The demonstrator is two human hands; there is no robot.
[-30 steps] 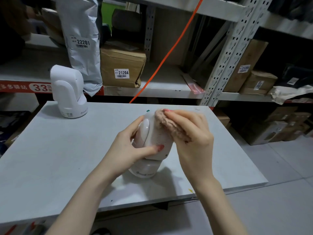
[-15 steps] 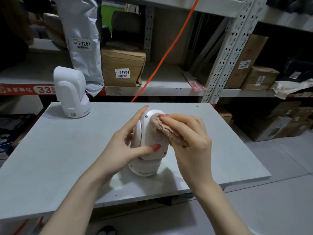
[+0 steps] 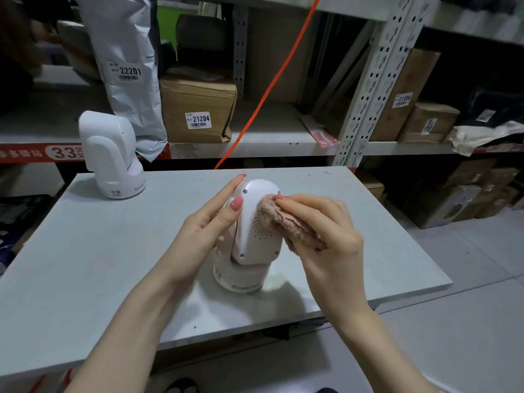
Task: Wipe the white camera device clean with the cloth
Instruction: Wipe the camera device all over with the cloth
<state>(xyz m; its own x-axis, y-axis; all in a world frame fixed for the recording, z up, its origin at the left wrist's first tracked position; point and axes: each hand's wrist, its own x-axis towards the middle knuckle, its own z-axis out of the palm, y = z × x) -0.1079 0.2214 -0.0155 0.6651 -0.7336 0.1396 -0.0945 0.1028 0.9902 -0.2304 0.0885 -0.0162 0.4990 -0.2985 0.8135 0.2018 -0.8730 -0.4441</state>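
Note:
A white camera device (image 3: 251, 239) stands upright on the grey table (image 3: 85, 251), its back panel with small speaker holes turned toward me. My left hand (image 3: 208, 222) holds its left side, fingers up along the head and thumb on the back panel. My right hand (image 3: 326, 231) is closed on a fuzzy pinkish-brown cloth (image 3: 286, 222), which is pressed against the right side of the camera's head. The camera's front is hidden from me.
A second white camera device (image 3: 112, 154) stands at the table's far left corner. Behind the table are metal shelves with cardboard boxes (image 3: 197, 109), a grey mailer bag (image 3: 129, 66) and an orange cable (image 3: 272, 80). More boxes sit on the floor at right.
The camera has been turned so its speaker-hole back faces me more squarely. My left thumb has moved up from the lower body. The cloth has slid from the top toward the right side.

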